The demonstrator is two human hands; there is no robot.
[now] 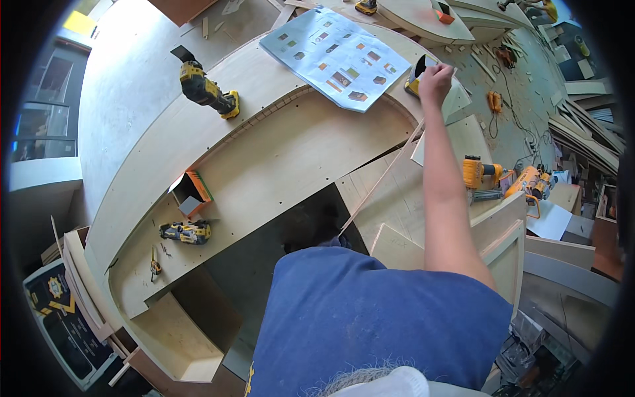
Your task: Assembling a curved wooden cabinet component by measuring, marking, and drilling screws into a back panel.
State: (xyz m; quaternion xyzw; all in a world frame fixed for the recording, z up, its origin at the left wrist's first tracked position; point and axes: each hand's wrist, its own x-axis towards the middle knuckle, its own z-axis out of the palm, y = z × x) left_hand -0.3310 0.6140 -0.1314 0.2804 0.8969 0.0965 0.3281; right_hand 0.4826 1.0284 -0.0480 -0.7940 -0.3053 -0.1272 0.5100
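Note:
My right arm stretches to the far side of a curved plywood panel [291, 159]. At its end, my right hand [436, 84] is closed in a fist; what it grips is hidden. Beside its fingers stands a yellow and black object [415, 81], partly covered. A thin wooden strip [380, 182] slants from near my body up behind my forearm; whether it reaches the fist I cannot tell. Left of the hand lies a large printed sheet [337, 56] with small coloured pictures. My left hand is out of view.
A yellow-black cordless tool [206, 91] stands on the panel's rim. Another power tool [185, 231], an open orange-black box [190, 193] and a small hand tool [155, 263] lie left. Orange nailers [479, 173], cords and wood offcuts are right. A dark opening [264, 258] breaks the panel's near edge.

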